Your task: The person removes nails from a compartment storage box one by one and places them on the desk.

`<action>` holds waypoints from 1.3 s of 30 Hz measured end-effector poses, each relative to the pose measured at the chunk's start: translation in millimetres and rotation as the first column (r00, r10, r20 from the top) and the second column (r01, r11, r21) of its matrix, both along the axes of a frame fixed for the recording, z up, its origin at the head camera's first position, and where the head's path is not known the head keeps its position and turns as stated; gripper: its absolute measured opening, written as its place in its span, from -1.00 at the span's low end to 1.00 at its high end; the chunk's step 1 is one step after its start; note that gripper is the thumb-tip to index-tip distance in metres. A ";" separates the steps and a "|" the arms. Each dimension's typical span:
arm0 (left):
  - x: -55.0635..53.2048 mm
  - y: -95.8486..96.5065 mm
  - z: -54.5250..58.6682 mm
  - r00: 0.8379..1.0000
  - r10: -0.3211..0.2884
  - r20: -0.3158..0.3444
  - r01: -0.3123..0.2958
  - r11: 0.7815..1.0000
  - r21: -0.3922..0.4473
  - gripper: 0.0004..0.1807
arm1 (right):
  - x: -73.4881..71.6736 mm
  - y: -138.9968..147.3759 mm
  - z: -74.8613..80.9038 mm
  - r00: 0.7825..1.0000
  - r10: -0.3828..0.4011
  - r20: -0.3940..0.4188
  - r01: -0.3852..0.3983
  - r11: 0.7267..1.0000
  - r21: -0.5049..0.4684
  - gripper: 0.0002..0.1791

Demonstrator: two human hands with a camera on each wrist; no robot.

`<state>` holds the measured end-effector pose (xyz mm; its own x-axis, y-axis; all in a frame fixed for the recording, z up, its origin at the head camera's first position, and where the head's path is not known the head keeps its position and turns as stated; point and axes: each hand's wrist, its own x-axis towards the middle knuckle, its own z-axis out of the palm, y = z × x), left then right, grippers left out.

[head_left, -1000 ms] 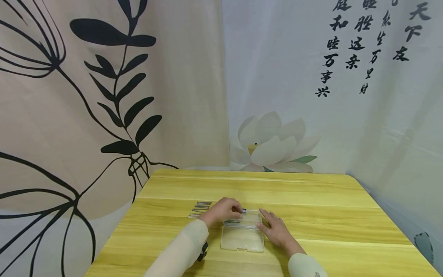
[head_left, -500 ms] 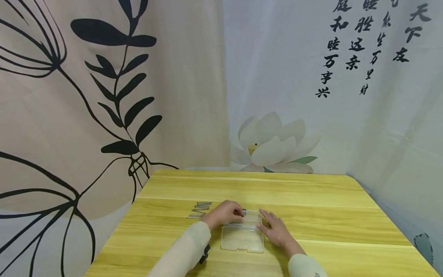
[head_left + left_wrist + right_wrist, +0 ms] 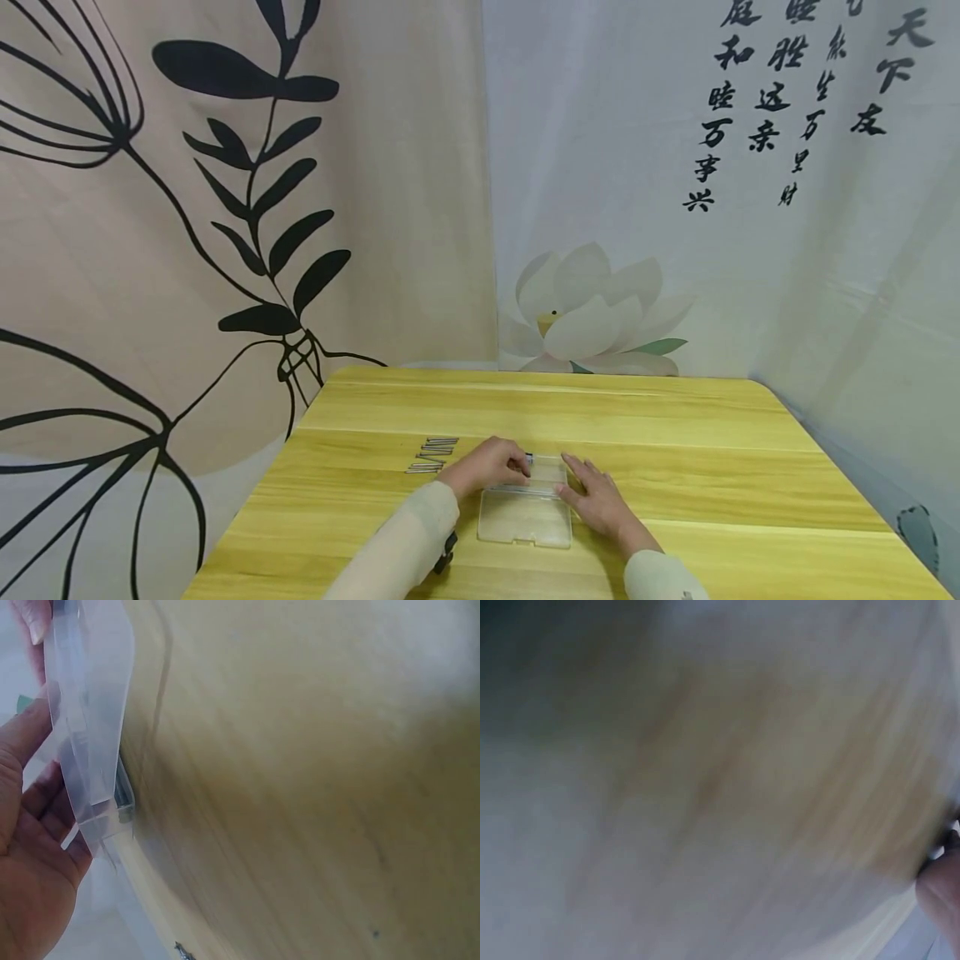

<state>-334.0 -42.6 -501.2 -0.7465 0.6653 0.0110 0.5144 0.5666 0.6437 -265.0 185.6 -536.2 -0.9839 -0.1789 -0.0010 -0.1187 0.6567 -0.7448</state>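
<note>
A clear plastic case (image 3: 525,517) lies opened flat on the table, its lid half nearer me. My left hand (image 3: 491,463) reaches over the far half from the left, fingers bent downward. In the left wrist view, its thumb (image 3: 28,729) and fingers lie against the case wall, fingertips partly hidden behind the plastic; I cannot tell if they pinch anything. Dark metal pieces (image 3: 121,784) show inside the case corner. My right hand (image 3: 600,500) rests at the case's right side, fingers extended along the edge. Only its thumb (image 3: 941,892) appears in the blurred right wrist view.
Several long thin metal pieces resembling screws or nails (image 3: 433,450) lie on the wooden table (image 3: 675,433), left of the case. One pointed piece (image 3: 182,950) shows at the left wrist view's bottom. A black device (image 3: 446,553) sits at the left wrist. Printed curtains hang behind.
My left hand has shifted slightly toward me and to the right over the case's far half. The right hand, the case and the loose metal pieces stay in place.
</note>
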 end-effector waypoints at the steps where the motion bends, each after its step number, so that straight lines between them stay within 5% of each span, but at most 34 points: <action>1: -0.1 0.0 0.1 1.000 -0.002 0.001 0.002 1.000 0.001 -0.96 | 0.0 0.0 0.1 1.000 0.001 0.000 -0.001 1.000 0.000 -0.31; 17: -7.5 3.4 -2.2 0.999 -0.025 -0.028 0.024 0.999 -0.045 -0.96 | -0.7 -0.9 -2.1 1.000 0.000 0.000 0.000 1.000 0.003 -0.30; 39: -8.9 15.3 -3.0 0.968 -0.069 -0.243 0.002 0.964 -0.265 -0.92 | -0.1 -1.9 -0.7 1.000 -0.003 -0.009 0.003 1.000 0.004 -0.32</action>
